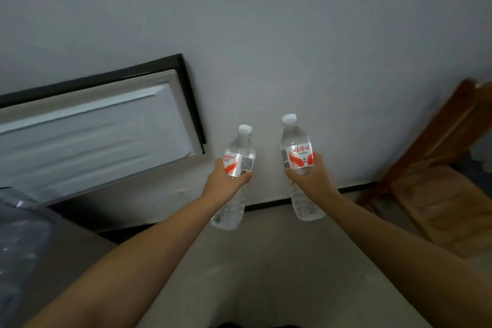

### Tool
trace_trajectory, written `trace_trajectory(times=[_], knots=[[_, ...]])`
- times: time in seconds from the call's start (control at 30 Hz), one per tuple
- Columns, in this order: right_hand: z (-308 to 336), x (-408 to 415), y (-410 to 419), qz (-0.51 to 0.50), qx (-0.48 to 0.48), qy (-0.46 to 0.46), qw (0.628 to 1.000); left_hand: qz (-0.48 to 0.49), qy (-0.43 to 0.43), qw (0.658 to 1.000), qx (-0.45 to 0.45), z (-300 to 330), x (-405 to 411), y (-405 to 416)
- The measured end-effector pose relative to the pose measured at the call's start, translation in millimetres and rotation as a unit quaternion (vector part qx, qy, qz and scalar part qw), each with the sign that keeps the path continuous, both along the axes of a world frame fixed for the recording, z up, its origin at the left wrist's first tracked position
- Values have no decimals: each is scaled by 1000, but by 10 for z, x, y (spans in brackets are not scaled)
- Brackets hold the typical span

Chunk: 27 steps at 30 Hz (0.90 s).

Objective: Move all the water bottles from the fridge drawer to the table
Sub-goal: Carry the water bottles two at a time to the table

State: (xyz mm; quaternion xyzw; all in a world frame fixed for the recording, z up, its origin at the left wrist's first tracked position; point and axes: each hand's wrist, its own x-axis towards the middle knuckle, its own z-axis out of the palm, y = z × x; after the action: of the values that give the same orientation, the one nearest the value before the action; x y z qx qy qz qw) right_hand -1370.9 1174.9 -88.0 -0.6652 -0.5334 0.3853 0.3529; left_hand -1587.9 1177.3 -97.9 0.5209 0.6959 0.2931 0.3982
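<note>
I hold two clear water bottles with white caps and red-and-white labels, one in each hand, both upright in front of a grey wall. My left hand grips the left bottle around its label. My right hand grips the right bottle the same way. The open fridge door with its white inner lining stands at the left. The fridge drawer shows at the far left edge, blurred; its contents cannot be made out. No table is in view.
A wooden chair stands at the right against the wall. A dark skirting strip runs along the wall's foot. Pale floor stretches between the fridge and the chair.
</note>
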Motion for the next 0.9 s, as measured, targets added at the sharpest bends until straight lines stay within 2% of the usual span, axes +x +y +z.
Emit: trace_trajectory(times=[0.27,0.47,0.67,0.9], knots=[[66,1610,-334,-142,-10,-12,990,-118,-4,993,9,48,1709,295],[26,2607,-753,-299,-11,-15,954,-254,-9,967,4,64,3035,409],[-67,3474,-1081,-399,7,11,917,-388,-19,921,11,45,4259,524],[-33,4369,-1289,-489,32,18,872,-525,-44,850,5,92,5617,731]])
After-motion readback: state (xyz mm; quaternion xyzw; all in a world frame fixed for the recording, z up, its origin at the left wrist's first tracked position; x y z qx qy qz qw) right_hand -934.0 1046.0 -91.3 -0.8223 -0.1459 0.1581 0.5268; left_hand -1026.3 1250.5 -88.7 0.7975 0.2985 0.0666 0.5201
